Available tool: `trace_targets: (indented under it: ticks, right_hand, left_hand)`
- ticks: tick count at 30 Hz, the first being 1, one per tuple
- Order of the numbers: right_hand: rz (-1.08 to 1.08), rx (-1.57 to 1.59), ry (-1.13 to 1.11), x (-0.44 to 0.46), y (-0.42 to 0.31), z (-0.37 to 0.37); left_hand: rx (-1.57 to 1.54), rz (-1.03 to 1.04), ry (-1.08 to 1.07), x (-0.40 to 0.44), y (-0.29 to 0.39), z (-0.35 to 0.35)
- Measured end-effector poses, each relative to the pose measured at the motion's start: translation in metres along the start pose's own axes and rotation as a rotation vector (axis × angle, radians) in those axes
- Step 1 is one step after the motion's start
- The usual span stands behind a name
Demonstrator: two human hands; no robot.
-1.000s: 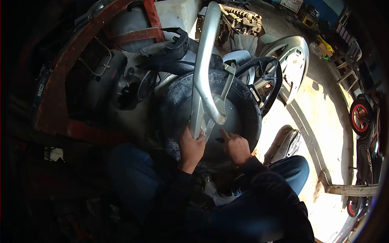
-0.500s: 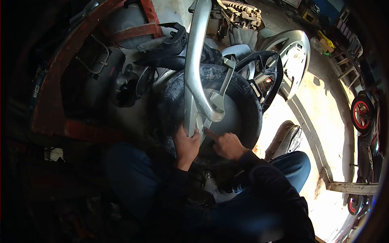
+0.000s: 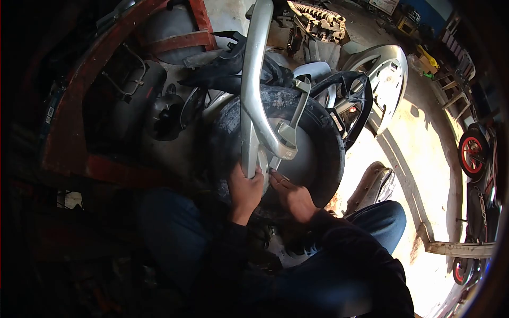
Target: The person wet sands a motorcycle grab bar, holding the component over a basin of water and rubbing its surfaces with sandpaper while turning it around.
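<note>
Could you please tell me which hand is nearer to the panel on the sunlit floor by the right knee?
Right: the right hand is left of the panel, apart from it; the left hand is farther left, gripping the silver part.

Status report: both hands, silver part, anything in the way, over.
Left hand gripping silver part low. Right hand close beside, contact unclear. Silver part over black basin. Nothing visibly blocking either hand.

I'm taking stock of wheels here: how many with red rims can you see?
2. The upper wheel is near the right edge; the lower wheel is just below the pale rail, only partly visible. Others may be hidden in the dark areas.
</note>
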State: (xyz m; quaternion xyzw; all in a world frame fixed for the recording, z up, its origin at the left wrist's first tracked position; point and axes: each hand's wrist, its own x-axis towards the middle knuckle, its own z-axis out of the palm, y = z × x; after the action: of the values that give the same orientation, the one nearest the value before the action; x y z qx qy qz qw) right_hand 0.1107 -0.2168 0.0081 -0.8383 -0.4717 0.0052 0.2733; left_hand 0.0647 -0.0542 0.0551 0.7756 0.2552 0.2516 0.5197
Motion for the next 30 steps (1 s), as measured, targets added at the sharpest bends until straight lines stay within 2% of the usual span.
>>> trace_targets:
  ticks: [1, 2, 4, 5, 6, 8, 10, 14, 16, 20, 22, 24, 26, 28, 29, 30]
  right_hand:
    - [-0.093, -0.012, 0.023, 0.002, 0.005, 0.001]
    - [-0.097, -0.012, 0.020, 0.005, 0.013, 0.000]
    - [0.027, -0.242, -0.190, 0.021, 0.030, -0.008]
    - [0.169, -0.331, -0.332, 0.029, 0.044, -0.002]
    - [0.166, -0.333, -0.333, 0.028, 0.038, -0.002]
    - [0.093, -0.381, -0.196, 0.019, 0.012, 0.002]
    - [0.062, -0.356, -0.140, 0.018, 0.006, 0.009]
    - [0.206, -0.439, -0.241, 0.044, 0.026, 0.009]
    - [0.256, -0.515, -0.213, 0.043, 0.004, -0.004]
    - [0.214, -0.420, -0.195, 0.043, 0.037, 0.008]
    - [0.190, -0.367, -0.170, 0.047, 0.029, 0.003]
    - [0.229, -0.237, -0.105, 0.033, 0.000, 0.000]
    - [0.203, -0.252, -0.107, 0.031, 0.006, -0.001]
    - [0.265, -0.396, -0.464, 0.048, 0.026, -0.014]
    - [0.216, -0.377, -0.276, 0.043, 0.033, -0.008]
    - [0.222, -0.370, -0.270, 0.038, 0.027, -0.008]
  left_hand:
    - [0.023, -0.010, -0.041, 0.000, 0.005, -0.004]
    - [0.044, -0.022, -0.079, 0.000, 0.008, -0.006]
    - [0.044, -0.007, -0.074, -0.005, 0.011, 0.000]
    - [0.047, 0.013, -0.073, -0.007, 0.012, 0.004]
    - [0.046, 0.012, -0.070, -0.008, 0.011, 0.005]
    - [0.113, 0.070, -0.048, -0.008, 0.009, 0.008]
    - [0.076, 0.038, -0.042, -0.007, 0.016, 0.006]
    - [-0.010, -0.032, -0.050, -0.009, 0.026, 0.016]
    - [-0.008, 0.082, 0.050, -0.008, 0.034, 0.016]
    - [0.006, 0.048, -0.010, -0.004, 0.019, 0.015]
    - [0.119, 0.089, 0.082, -0.005, 0.019, 0.017]
    - [0.093, 0.077, 0.072, -0.002, 0.006, 0.016]
    - [0.056, 0.060, 0.072, -0.001, -0.009, 0.022]
    - [-0.025, 0.002, 0.081, 0.000, -0.019, 0.028]
    - [-0.029, 0.019, 0.075, 0.001, -0.023, 0.027]
    - [-0.033, 0.036, 0.068, 0.003, -0.022, 0.025]
